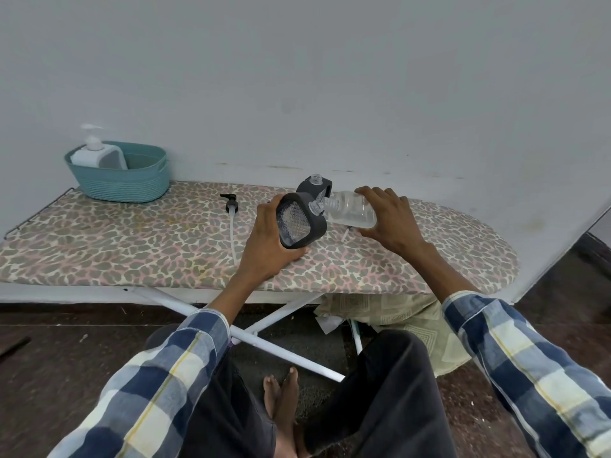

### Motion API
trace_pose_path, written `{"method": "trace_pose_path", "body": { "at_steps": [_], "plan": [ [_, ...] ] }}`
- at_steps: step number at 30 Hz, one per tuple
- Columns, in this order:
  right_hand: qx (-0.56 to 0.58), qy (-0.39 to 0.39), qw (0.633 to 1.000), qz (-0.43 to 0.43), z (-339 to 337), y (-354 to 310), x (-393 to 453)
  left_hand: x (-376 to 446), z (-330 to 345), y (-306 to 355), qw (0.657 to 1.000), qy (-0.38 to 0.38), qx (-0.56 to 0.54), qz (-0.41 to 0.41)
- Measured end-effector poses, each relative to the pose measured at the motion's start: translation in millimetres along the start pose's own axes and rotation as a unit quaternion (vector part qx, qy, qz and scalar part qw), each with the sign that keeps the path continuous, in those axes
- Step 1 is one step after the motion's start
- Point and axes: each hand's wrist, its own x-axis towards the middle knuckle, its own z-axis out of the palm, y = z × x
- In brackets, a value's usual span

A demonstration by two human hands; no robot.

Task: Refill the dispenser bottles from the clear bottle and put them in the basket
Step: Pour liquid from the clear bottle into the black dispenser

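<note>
My left hand (264, 239) grips a black-framed dispenser bottle with a clear diamond-patterned face (299, 223), tilted, its base touching the leopard-print ironing board (132, 246), while my right hand (391, 216) wraps round the clear plastic bottle (350, 211), held nearly on its side with its mouth at the dispenser's open neck. A second black dispenser bottle (314, 186) stands uncapped just behind, and a black pump head with its white tube (231, 216) lies to the left. The teal woven basket (132, 183) at the board's far left end holds a white pump dispenser bottle (97, 157).
</note>
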Motion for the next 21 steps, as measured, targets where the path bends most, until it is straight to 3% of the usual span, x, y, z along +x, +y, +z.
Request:
{"method": "trace_pose_path", "body": {
  "at_steps": [21],
  "plan": [
    [-0.045, -0.017, 0.999, -0.022, -15.1, -1.2, 15.8, 0.2, 1.6, -1.4, 0.999, 0.006, 0.029, -0.013]
  ]
}}
